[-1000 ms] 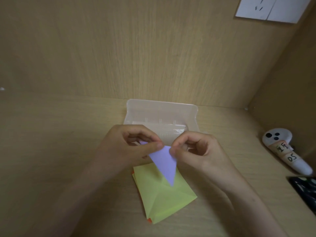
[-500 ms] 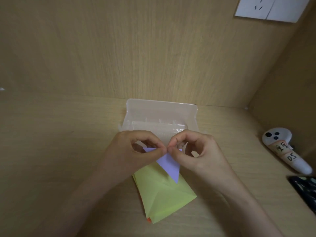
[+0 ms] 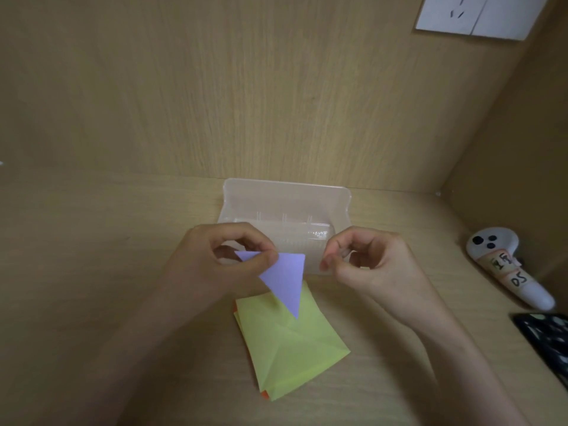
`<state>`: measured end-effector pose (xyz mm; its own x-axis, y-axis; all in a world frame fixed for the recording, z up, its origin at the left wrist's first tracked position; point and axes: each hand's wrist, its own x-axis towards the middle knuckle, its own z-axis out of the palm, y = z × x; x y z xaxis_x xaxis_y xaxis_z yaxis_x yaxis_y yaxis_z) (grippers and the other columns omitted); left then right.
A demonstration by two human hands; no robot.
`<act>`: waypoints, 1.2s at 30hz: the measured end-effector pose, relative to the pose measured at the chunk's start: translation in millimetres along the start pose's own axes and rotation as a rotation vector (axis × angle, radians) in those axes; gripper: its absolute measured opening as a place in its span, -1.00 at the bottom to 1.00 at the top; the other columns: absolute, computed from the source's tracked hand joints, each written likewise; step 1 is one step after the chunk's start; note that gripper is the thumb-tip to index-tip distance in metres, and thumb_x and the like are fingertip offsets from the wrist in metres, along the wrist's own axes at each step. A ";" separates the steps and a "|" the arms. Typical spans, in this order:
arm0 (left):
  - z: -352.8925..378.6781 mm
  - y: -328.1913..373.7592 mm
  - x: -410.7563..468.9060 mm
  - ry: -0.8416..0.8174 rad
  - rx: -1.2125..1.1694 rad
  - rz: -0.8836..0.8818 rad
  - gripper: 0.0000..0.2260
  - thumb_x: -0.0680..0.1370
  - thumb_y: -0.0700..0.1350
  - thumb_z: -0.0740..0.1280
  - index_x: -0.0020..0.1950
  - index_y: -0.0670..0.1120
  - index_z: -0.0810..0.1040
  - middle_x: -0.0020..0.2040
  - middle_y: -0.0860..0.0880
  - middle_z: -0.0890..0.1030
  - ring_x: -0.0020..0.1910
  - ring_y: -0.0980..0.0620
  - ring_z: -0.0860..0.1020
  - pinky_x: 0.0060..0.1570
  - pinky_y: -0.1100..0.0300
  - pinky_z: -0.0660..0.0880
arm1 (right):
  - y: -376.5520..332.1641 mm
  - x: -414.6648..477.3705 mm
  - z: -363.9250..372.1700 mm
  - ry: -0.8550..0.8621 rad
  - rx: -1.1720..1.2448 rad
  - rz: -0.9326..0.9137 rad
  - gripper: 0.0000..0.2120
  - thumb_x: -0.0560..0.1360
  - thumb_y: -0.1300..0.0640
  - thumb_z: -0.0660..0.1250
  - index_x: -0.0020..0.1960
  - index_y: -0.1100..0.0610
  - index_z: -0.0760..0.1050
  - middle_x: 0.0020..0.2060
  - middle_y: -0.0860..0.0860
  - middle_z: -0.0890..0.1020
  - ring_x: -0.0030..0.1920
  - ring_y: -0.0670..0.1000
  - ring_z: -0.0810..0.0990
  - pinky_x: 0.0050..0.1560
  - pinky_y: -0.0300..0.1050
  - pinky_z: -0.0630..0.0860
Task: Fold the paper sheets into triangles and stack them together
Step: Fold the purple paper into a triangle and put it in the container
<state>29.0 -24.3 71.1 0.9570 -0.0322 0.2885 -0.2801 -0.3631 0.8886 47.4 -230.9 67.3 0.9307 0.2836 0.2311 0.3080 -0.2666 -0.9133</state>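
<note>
wooden desk (image 3: pixel 92 272) under wooden wall (image 3: pixel 276 87), left hand (image 3: pixel 209 269) pinching purple triangle (image 3: pixel 285 281), right hand (image 3: pixel 375 265) curled empty

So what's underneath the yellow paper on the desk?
Orange paper peeks out from the yellow paper at its near corner and left edge. The rest is covered, so I can't tell how many sheets.

Ctr frame: purple triangle (image 3: pixel 285 281), folded, apex pointing down, top-left corner pinched by left hand (image 3: pixel 215 265). Lower ctr: yellow-green sheet (image 3: pixel 295 355), creased, lying flat; orange sheet (image 3: pixel 265 395) edge peeking from under.
</note>
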 end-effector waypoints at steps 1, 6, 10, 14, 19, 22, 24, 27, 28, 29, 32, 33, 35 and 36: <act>-1.7 0.0 1.1 0.017 -0.012 -0.007 -0.80 0.38 -0.30 0.45 -0.37 -0.04 0.62 -0.38 0.13 0.61 -0.52 0.28 0.44 -0.43 0.50 0.32 | -0.4 0.4 -3.0 0.025 0.038 0.003 -0.95 0.31 0.18 0.35 -0.32 0.11 0.57 -0.38 0.07 0.60 -0.39 -0.13 0.43 -0.38 -0.34 0.33; 4.0 1.5 -1.6 -0.036 -0.033 -0.017 -0.81 0.39 -0.29 0.45 -0.34 -0.02 0.63 -0.37 0.12 0.61 -0.48 0.26 0.46 -0.41 0.47 0.35 | -3.6 -1.4 9.8 -0.012 0.126 0.020 -0.90 0.31 0.13 0.51 -0.20 0.08 0.62 -0.34 -0.04 0.64 -0.31 -0.13 0.52 -0.32 -0.28 0.38; 8.5 -2.2 -2.2 -0.047 -0.042 -0.023 -0.86 0.38 -0.22 0.48 -0.27 0.03 0.64 -0.33 0.11 0.62 -0.40 0.18 0.50 -0.38 0.40 0.39 | -3.1 -2.5 21.3 -0.001 0.126 0.025 -0.92 0.37 0.22 0.48 -0.27 0.08 0.62 -0.48 -0.12 0.53 -0.44 -0.18 0.41 -0.38 -0.29 0.33; 13.9 -2.9 -3.8 -0.039 -0.034 0.048 -0.95 0.33 -0.12 0.41 -0.27 0.02 0.64 -0.33 0.13 0.62 -0.30 0.25 0.56 -0.30 0.43 0.44 | -8.2 -4.2 21.3 0.032 0.058 0.002 -0.89 0.35 0.22 0.50 -0.32 0.09 0.62 -0.50 -0.11 0.48 -0.51 -0.21 0.35 -0.46 -0.42 0.25; 13.5 -5.1 -2.7 -0.012 -0.020 0.030 -0.84 0.35 -0.21 0.51 -0.32 0.05 0.64 -0.37 0.16 0.62 -0.36 0.26 0.55 -0.34 0.43 0.44 | -11.2 -3.9 20.5 0.043 0.075 0.029 -0.91 0.33 0.24 0.50 -0.32 0.14 0.63 -0.52 -0.12 0.49 -0.53 -0.22 0.33 -0.48 -0.42 0.23; 10.9 -4.2 -3.1 -0.009 -0.039 -0.046 -0.83 0.38 -0.24 0.47 -0.33 0.02 0.65 -0.39 0.12 0.61 -0.47 0.20 0.48 -0.42 0.42 0.38 | -13.9 -3.6 16.2 0.053 0.085 0.037 -0.90 0.33 0.25 0.50 -0.32 0.13 0.63 -0.50 -0.10 0.53 -0.52 -0.22 0.35 -0.45 -0.42 0.26; 8.9 -4.7 -2.5 0.002 -0.052 -0.083 -0.86 0.38 -0.22 0.48 -0.32 0.01 0.66 -0.39 0.10 0.61 -0.50 0.17 0.47 -0.44 0.42 0.36 | -15.2 -2.8 13.6 0.063 0.088 0.045 -0.90 0.32 0.25 0.50 -0.33 0.12 0.63 -0.47 -0.07 0.56 -0.49 -0.21 0.36 -0.43 -0.41 0.29; 6.5 -4.6 -1.1 0.011 -0.032 -0.098 -0.85 0.37 -0.20 0.48 -0.31 0.05 0.67 -0.35 0.09 0.64 -0.47 0.20 0.50 -0.43 0.42 0.38 | -14.8 -1.8 11.3 0.073 0.087 0.055 -0.90 0.32 0.25 0.50 -0.33 0.11 0.63 -0.46 -0.04 0.57 -0.48 -0.19 0.38 -0.41 -0.40 0.31; 5.8 -4.8 -0.2 0.015 -0.034 -0.103 -0.84 0.37 -0.20 0.48 -0.32 0.06 0.67 -0.35 0.10 0.64 -0.46 0.23 0.51 -0.42 0.42 0.39 | -14.4 -1.3 10.5 0.075 0.090 0.057 -0.90 0.32 0.26 0.50 -0.32 0.12 0.63 -0.45 -0.01 0.58 -0.46 -0.17 0.40 -0.40 -0.39 0.34; 5.1 -4.9 0.5 0.019 -0.035 -0.107 -0.83 0.37 -0.20 0.49 -0.32 0.07 0.67 -0.36 0.10 0.64 -0.46 0.24 0.52 -0.42 0.42 0.40 | -14.5 -1.1 9.4 0.074 0.091 0.059 -0.91 0.32 0.26 0.50 -0.32 0.12 0.63 -0.45 0.00 0.59 -0.45 -0.15 0.42 -0.39 -0.38 0.36; 2.8 -5.4 1.9 0.026 -0.031 -0.113 -0.82 0.37 -0.19 0.49 -0.34 0.09 0.66 -0.37 0.10 0.65 -0.45 0.24 0.53 -0.42 0.42 0.42 | -13.4 -0.6 7.1 0.084 0.071 0.063 -0.91 0.33 0.26 0.49 -0.32 0.13 0.63 -0.45 0.02 0.59 -0.43 -0.12 0.44 -0.37 -0.37 0.39; 1.3 -5.5 2.6 0.026 -0.033 -0.111 -0.82 0.37 -0.20 0.48 -0.34 0.09 0.66 -0.37 0.10 0.65 -0.45 0.22 0.53 -0.41 0.39 0.44 | -13.4 -0.4 6.0 0.094 0.064 0.064 -0.91 0.34 0.27 0.49 -0.31 0.14 0.63 -0.44 0.06 0.60 -0.44 -0.13 0.44 -0.36 -0.37 0.39; -3.2 -5.0 4.1 0.040 -0.051 -0.101 -0.84 0.38 -0.22 0.47 -0.33 0.04 0.67 -0.37 0.07 0.66 -0.43 0.18 0.54 -0.37 0.31 0.52 | -14.4 0.0 2.4 0.126 0.072 0.063 -0.93 0.34 0.28 0.48 -0.29 0.17 0.63 -0.42 0.13 0.60 -0.47 -0.13 0.43 -0.39 -0.39 0.38; -5.8 -4.8 5.0 0.059 -0.058 -0.093 -0.85 0.39 -0.23 0.46 -0.33 0.01 0.68 -0.36 0.06 0.67 -0.42 0.18 0.55 -0.36 0.29 0.54 | -14.5 0.3 -0.5 0.150 0.091 0.064 -0.94 0.35 0.29 0.47 -0.28 0.20 0.63 -0.45 0.10 0.58 -0.49 -0.13 0.43 -0.42 -0.41 0.35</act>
<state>34.7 -17.3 70.3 0.9733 0.0549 0.2230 -0.1960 -0.3079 0.9310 43.2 -227.4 80.8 0.9688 0.1265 0.2130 0.2347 -0.1932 -0.9527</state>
